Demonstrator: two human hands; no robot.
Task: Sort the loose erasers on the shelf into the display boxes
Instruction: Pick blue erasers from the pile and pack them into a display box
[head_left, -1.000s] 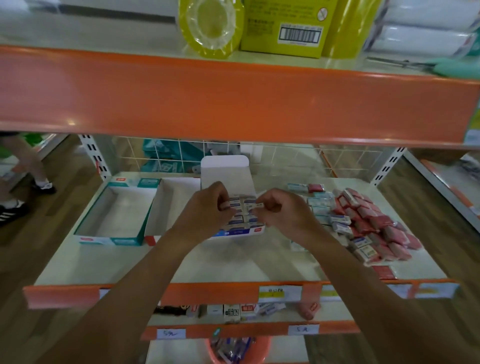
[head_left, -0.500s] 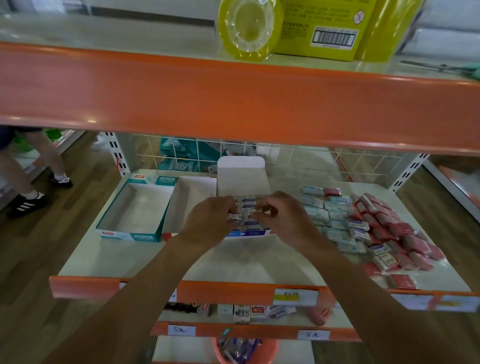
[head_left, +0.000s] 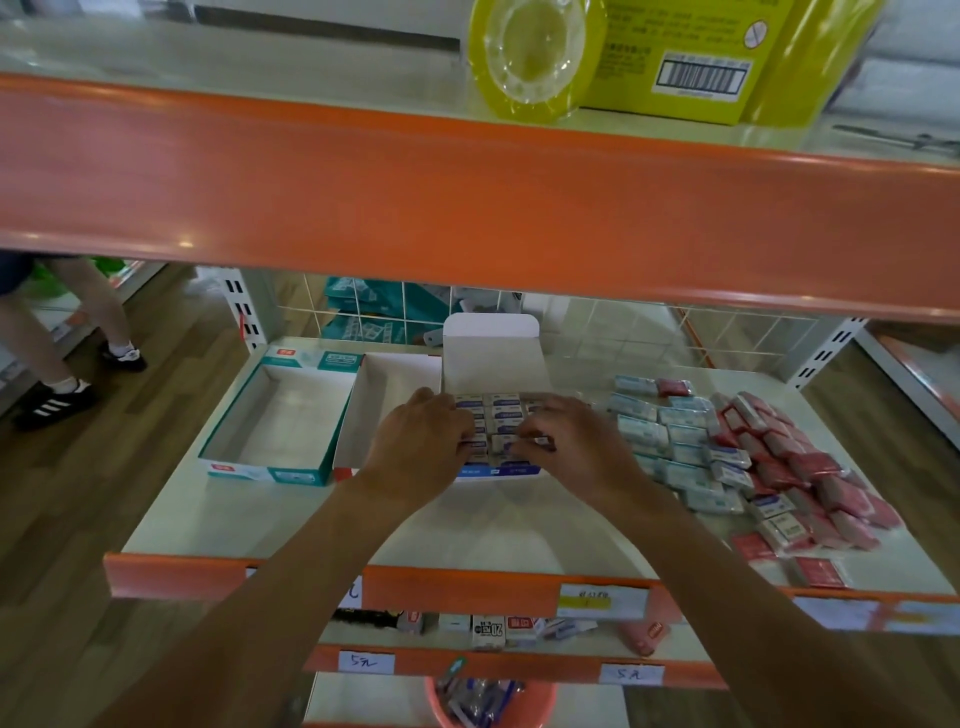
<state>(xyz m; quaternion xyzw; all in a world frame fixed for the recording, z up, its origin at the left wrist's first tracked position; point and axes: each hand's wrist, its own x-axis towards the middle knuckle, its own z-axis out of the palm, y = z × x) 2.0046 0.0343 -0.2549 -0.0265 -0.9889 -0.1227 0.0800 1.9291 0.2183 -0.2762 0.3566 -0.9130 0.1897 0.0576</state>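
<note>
Step in hand: packing the display box (head_left: 496, 471), the blue-fronted one with its white lid flap standing up at the back. Rows of blue-and-white packed erasers (head_left: 503, 402) nearly fill it.

Left hand (head_left: 421, 441): fingers curled down against the left side of the rows. Whether they grip anything, I cannot tell; the knuckles hide the tips.
Right hand (head_left: 579, 449): thumb and forefinger bent onto one eraser (head_left: 505, 445) in the front row, which looks like a pinch, seating it.

Loose erasers (head_left: 680, 447) lie in a heap just right of the box, pale blue ones nearer and red ones (head_left: 810, 470) further out. Judgement: well short of done. Next move calls for the right hand to reach across to the heap and match colour to box.

Two boxes wait empty to the left — a teal box (head_left: 260, 470) and a white box (head_left: 347, 457), touching each other.

Surface: pale shelf (head_left: 311, 525) with an orange front strip (head_left: 457, 590) and a wire-grid back (head_left: 634, 332). The upper shelf (head_left: 467, 208) carries a yellow tape roll (head_left: 535, 57) and a yellow carton (head_left: 685, 52). Wooden floor (head_left: 78, 493); another person's legs (head_left: 67, 322) at far left.
</note>
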